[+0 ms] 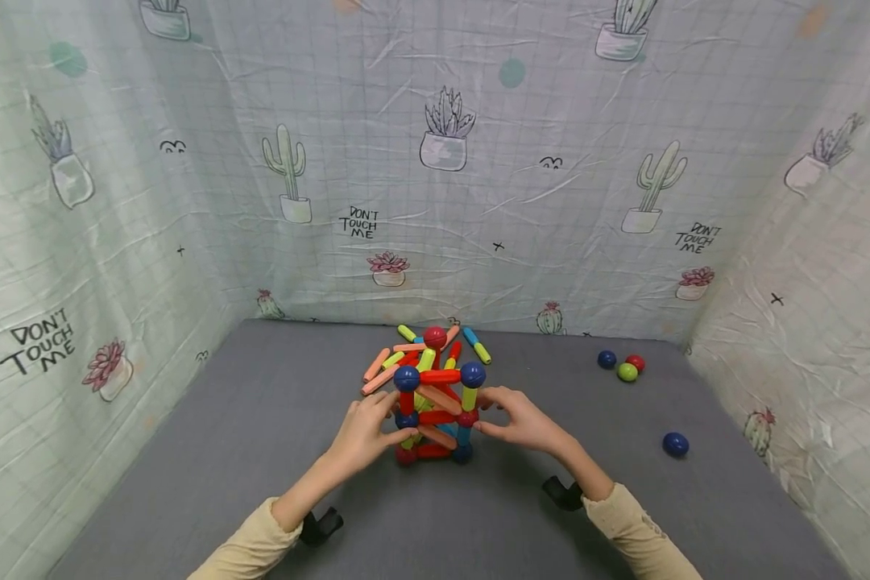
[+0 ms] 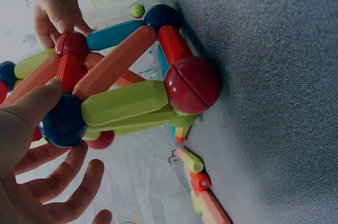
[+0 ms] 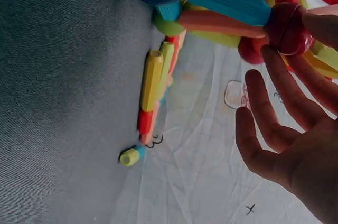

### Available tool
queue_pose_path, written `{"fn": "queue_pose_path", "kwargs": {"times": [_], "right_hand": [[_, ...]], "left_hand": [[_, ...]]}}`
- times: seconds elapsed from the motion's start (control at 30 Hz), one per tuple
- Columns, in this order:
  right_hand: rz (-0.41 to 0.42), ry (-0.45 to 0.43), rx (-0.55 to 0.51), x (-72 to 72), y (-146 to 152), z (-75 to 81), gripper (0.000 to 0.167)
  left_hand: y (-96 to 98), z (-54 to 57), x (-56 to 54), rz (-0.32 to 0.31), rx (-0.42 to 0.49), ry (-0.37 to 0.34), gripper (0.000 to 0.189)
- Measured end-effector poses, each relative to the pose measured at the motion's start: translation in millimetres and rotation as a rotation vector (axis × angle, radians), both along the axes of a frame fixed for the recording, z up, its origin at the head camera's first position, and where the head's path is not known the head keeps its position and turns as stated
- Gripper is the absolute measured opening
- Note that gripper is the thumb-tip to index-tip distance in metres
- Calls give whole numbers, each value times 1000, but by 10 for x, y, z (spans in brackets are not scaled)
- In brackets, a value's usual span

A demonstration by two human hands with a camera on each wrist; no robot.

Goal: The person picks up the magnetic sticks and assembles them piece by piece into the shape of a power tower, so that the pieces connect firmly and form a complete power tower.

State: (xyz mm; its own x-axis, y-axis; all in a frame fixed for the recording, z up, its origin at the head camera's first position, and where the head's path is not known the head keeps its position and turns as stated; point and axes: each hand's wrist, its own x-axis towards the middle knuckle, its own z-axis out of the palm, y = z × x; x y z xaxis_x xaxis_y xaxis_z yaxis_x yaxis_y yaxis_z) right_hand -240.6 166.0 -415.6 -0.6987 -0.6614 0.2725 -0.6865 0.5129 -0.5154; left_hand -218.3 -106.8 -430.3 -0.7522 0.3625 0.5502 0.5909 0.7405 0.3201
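A two-tier frame of coloured magnetic sticks and balls stands upright on the table, with red sticks (image 1: 441, 376), yellow-green sticks (image 2: 124, 102), blue sticks and slanting orange sticks (image 2: 119, 60). My left hand (image 1: 362, 435) pinches the mid-level blue ball (image 2: 63, 121) at the frame's left, thumb on one side and fingers on the other. On the opposite side, my right hand (image 1: 522, 419) holds the mid-level red ball (image 3: 288, 31) between thumb and fingertips, its other fingers spread loosely. Two blue balls (image 1: 473, 374) cap the front top corners. A red ball (image 1: 435, 337) tops the back.
Behind the frame lie several loose sticks (image 1: 376, 365), orange, green, red and blue. To the right, a small group holds a blue ball (image 1: 606, 359), a red ball (image 1: 635, 363) and a green ball (image 1: 627, 372). Another blue ball (image 1: 675, 445) sits nearer. A printed curtain (image 1: 435, 201) encloses the grey table.
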Motion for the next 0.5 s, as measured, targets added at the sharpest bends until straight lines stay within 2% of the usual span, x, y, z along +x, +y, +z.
{"fn": "queue_pose_path", "kwargs": {"times": [0.1, 0.2, 0.33, 0.5], "right_hand": [[-9, 18, -20, 36, 20, -22, 29], [-1, 20, -42, 87, 19, -31, 30], [16, 12, -47, 180, -55, -43, 36], [39, -41, -19, 275, -248, -68, 45]], "left_hand": [[15, 6, -75, -7, 19, -2, 48], [12, 6, -189, -19, 31, -18, 41], [-16, 10, -352, -26, 91, -107, 33], [-61, -23, -543, -70, 193, -175, 37]]}}
